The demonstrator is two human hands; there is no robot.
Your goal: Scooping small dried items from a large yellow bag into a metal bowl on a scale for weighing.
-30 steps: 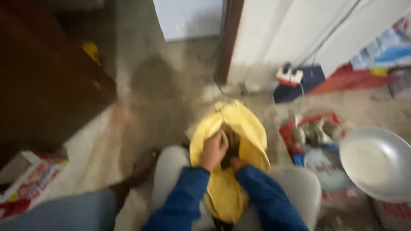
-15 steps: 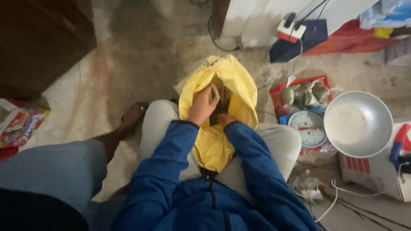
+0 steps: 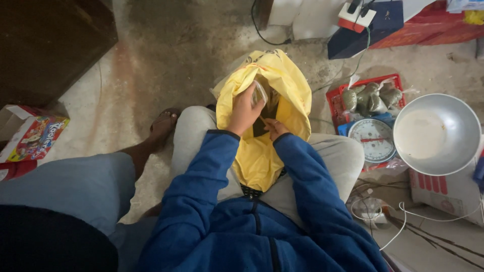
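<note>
A crumpled yellow plastic bag [image 3: 262,126] lies across the seated person's lap, its open mouth turned away from the body toward the bare concrete floor [image 3: 166,65]. The left hand [image 3: 244,112] reaches into the mouth, fingers pinched on a small clear plastic packet [image 3: 260,92] at the bag's upper rim. The right hand [image 3: 275,128] sits lower at the opening, mostly hidden by the yellow folds, so I cannot tell how its fingers stand. Just right of the bag, a red plastic tray [image 3: 364,95] holds several clear packets of greenish stuff, and a round dial kitchen scale [image 3: 374,140] touches its near edge. A wide round metal bowl [image 3: 436,133] rests on a white cardboard box [image 3: 446,189] at the right edge. At the left edge lies a bright printed carton [image 3: 34,138], partly cut off. Open floor stretches ahead toward a dark wooden cabinet [image 3: 50,40].
</note>
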